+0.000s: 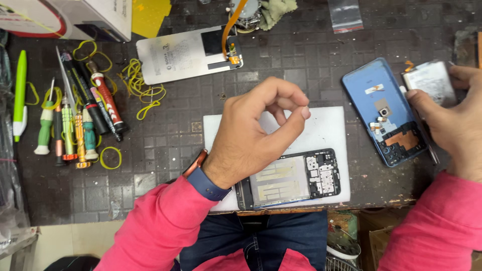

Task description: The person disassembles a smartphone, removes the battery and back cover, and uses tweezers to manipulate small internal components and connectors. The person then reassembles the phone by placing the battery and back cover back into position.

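My left hand (256, 128) hovers over a white pad (326, 130), thumb and forefinger pinched together; whether anything tiny sits between them I cannot tell. Just below it on the pad lies an opened black phone frame (296, 178) with its metal plate and circuit board exposed. My right hand (452, 118) at the far right grips a flat silver phone battery (431, 83) and a thin metal tool. Beside that hand lies a blue phone back cover (384, 113), inside facing up.
A detached phone screen (186, 52) with an orange flex cable lies at the back. Several screwdrivers and pens (83, 118) sit at left among yellow rubber bands (140, 88). A green pen (20, 93), a clear bag (345, 14) and a cardboard box (65, 17) ring the dark mat.
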